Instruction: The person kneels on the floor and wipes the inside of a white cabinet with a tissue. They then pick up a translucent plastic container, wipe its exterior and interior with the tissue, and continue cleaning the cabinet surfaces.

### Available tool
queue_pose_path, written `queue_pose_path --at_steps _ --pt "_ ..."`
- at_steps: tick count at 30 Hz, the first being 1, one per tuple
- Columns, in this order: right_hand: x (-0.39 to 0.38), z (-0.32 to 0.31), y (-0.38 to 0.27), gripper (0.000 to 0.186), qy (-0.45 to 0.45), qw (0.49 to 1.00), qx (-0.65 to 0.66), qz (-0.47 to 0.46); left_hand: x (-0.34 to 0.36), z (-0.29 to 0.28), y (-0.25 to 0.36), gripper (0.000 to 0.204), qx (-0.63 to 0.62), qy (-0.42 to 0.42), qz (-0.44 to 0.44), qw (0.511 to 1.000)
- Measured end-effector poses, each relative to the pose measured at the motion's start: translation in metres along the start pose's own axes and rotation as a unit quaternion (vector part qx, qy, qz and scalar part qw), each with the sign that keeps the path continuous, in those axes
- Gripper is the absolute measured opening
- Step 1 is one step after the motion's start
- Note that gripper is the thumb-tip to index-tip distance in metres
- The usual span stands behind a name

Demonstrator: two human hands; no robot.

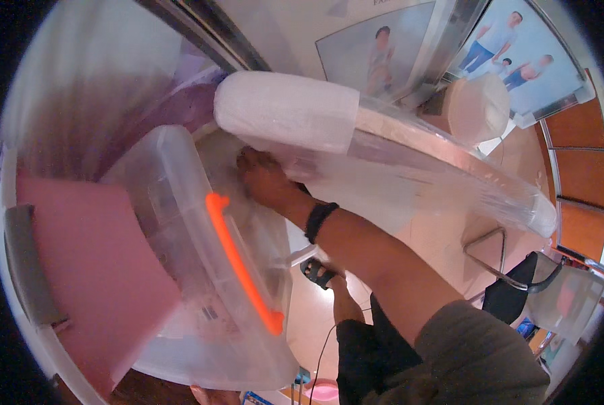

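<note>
A large clear plastic storage box [248,361] with an orange handle [238,263] stands tilted on the left. At the lower edge, fingertips of my left hand [215,395] show against its underside; the rest of that hand is out of view. My right arm, with a black wristband [321,221], reaches up from the lower right. Between the box and a long plastic-wrapped panel [443,152] is my right hand [265,179], its fingers curled and somewhat blurred. What it holds, if anything, is hidden. White wrapping [285,111] covers the panel's near end.
A pink sheet or board [92,270] lies along the left side. Framed photos [518,47] lean at the back right, beside a round pale container [477,108]. A metal-legged chair [518,283] stands at right. My sandalled foot [317,272] and a thin cable [321,358] show below.
</note>
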State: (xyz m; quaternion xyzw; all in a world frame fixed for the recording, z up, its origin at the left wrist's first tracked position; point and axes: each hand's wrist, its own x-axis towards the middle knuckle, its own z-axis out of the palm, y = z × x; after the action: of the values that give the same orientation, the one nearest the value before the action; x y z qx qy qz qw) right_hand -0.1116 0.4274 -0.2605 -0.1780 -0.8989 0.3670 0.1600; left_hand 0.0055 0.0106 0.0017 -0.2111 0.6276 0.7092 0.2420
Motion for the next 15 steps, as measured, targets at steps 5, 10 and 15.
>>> queue_pose_path --at_steps 5,10,15 --pt "0.044 0.03 0.005 0.032 0.143 0.984 0.056 0.089 0.004 -0.037 -0.006 0.073 -0.081 0.003 -0.065 0.995" --pt "0.054 0.03 0.014 0.027 0.112 0.99 0.012 0.086 0.003 -0.033 -0.011 0.072 -0.008 -0.012 0.036 0.999" --pt "0.035 0.022 0.011 0.024 0.03 0.996 -0.078 0.044 0.001 -0.018 -0.004 0.075 -0.047 -0.014 -0.015 0.999"
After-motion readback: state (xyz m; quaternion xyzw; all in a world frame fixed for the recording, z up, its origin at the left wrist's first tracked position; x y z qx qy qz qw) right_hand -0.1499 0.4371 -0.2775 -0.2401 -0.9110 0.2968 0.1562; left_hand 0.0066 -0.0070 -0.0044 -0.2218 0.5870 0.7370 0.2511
